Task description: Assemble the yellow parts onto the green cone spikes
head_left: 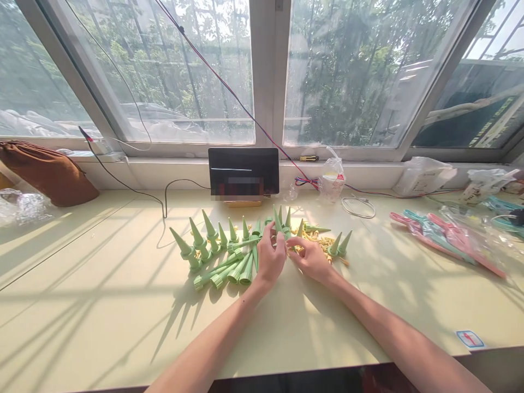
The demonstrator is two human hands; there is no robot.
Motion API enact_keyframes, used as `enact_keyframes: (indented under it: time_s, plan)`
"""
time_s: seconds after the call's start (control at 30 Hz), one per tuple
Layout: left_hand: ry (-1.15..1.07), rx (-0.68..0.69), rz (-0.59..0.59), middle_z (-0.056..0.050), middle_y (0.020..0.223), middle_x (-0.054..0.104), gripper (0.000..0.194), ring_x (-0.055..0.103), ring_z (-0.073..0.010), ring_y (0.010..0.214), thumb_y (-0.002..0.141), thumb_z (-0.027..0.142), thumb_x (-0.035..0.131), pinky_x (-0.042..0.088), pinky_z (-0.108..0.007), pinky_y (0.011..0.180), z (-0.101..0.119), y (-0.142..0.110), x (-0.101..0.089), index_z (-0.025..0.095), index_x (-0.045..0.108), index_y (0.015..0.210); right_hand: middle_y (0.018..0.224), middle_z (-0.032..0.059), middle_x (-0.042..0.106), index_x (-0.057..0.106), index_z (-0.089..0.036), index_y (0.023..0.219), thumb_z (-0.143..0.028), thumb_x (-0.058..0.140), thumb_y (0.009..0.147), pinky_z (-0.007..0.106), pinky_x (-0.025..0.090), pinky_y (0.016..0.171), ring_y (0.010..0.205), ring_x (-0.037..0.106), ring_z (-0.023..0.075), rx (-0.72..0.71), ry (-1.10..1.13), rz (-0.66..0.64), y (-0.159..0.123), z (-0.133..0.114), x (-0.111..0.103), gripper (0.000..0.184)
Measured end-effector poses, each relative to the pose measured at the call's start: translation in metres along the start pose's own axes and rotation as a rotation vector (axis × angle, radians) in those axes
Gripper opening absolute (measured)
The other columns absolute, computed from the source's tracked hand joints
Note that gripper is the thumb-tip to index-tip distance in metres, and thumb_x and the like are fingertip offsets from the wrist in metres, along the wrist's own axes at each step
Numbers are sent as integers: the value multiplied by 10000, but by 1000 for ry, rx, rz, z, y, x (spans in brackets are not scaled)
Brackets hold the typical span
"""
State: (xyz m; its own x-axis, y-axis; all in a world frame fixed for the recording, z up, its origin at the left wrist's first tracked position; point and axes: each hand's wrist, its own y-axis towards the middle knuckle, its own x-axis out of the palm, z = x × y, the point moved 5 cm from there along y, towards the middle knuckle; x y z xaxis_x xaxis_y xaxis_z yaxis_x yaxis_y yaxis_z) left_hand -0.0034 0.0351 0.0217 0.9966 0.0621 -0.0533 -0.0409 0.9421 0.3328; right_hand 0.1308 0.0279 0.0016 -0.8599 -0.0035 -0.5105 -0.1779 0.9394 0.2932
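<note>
My left hand (271, 256) is closed around a green plastic cone-shaped spike (278, 222), its tip pointing up. Close beside it, my right hand (311, 258) has thumb and fingers bent together in a pinch; whatever lies between them is too small to make out. Several green spikes (197, 233) stand point-up in a row to the left. More lie on their sides with open ends toward me, such as one green spike (246, 270). Behind and beside my right hand is a heap of small yellow plastic pieces (323, 240). Two upright green spikes (346, 243) stand right of it.
A black-screened tablet (243, 172) leans at the back before the window. Pink and mint plastic hangers (446, 237) lie wrapped at right. A coiled white cable (358, 207), a bagged cup (332, 180) and a brown pouch (49, 173) line the back of the table (102, 305).
</note>
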Motion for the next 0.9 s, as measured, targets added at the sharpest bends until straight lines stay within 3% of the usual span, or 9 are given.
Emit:
enact_keyframes:
  time_s: [0.43, 0.9]
  plan:
    - [33, 1, -27, -16, 799, 610, 387, 584, -121, 573, 950, 365, 456, 482, -259, 578, -8, 1, 1, 197, 514, 1293, 860, 24, 709, 667, -171, 967, -177, 559, 795, 224, 382, 504, 483, 431, 72, -40, 93, -105, -3, -7, 4, 203]
    - [72, -10, -22, -18, 771, 610, 378, 596, -141, 600, 946, 377, 451, 487, -265, 581, -7, 0, 1, 194, 524, 1269, 850, 11, 676, 613, -172, 902, -146, 542, 803, 221, 339, 506, 492, 400, 64, -98, 74, -139, -4, -13, 4, 125]
